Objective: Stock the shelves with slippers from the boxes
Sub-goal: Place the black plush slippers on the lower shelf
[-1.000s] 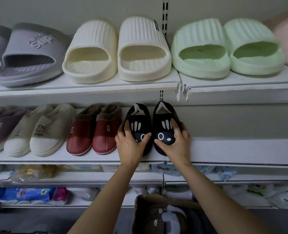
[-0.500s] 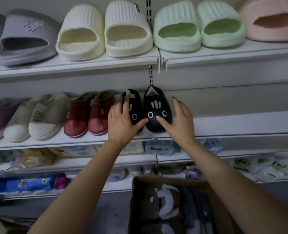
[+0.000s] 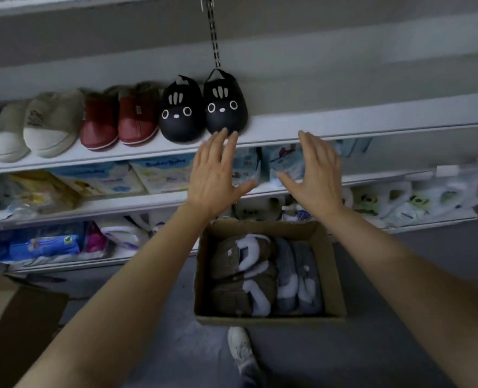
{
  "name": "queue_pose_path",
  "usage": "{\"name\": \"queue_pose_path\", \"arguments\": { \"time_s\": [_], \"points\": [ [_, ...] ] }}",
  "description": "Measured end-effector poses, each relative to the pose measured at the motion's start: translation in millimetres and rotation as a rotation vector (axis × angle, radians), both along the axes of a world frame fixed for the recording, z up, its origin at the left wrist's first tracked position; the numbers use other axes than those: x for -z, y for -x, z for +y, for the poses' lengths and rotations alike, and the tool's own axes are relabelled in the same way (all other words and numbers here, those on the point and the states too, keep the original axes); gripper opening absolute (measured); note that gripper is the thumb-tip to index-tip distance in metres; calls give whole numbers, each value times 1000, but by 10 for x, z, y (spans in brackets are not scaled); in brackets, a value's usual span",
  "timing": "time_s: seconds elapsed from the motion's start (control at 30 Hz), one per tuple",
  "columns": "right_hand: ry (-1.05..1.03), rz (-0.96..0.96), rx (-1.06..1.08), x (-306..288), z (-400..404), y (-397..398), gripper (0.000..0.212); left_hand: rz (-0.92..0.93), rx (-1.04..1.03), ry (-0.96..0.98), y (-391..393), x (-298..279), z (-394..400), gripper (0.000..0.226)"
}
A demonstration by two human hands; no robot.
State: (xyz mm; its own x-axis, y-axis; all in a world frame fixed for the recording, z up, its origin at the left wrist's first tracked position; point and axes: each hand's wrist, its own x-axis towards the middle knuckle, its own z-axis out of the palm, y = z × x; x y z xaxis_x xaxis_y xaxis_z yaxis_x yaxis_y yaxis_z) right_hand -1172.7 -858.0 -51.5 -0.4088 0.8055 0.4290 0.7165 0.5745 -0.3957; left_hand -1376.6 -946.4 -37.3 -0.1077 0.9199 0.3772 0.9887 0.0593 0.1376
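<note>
While my left hand (image 3: 215, 175) and right hand (image 3: 313, 175) are hovering spread and holding nothing, fingers pointing up at the shelf (image 3: 344, 121), the black slippers (image 3: 204, 107) are sitting there side by side, toes facing me, above the box (image 3: 335, 275).

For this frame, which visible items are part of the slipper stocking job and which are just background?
Job:
- black cat-face slippers, on the shelf
- cardboard box of brown slippers and grey slippers
- left hand and right hand, both empty

Background:
- red slippers
- beige slippers
- packaged goods on lower shelves
</note>
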Motion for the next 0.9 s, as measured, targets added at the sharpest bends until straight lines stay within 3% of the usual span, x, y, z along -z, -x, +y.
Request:
{"name": "queue_pose_path", "arguments": {
  "time_s": [0.23,0.57,0.73,0.9],
  "points": [
    [211,-110,77,1060,-580,-295,88,-23,-8,302,-24,1007,-404,101],
    [519,-296,124,3096,-1367,-124,92,4,136,742,370,2935,-545,105],
    [713,-426,140,3858,-1561,-40,98,-40,197,932,475,3810,-430,125],
    [1021,-514,158,4284,-1552,150,110,-118,180,1053,606,4285,-214,146]
  ]
}}
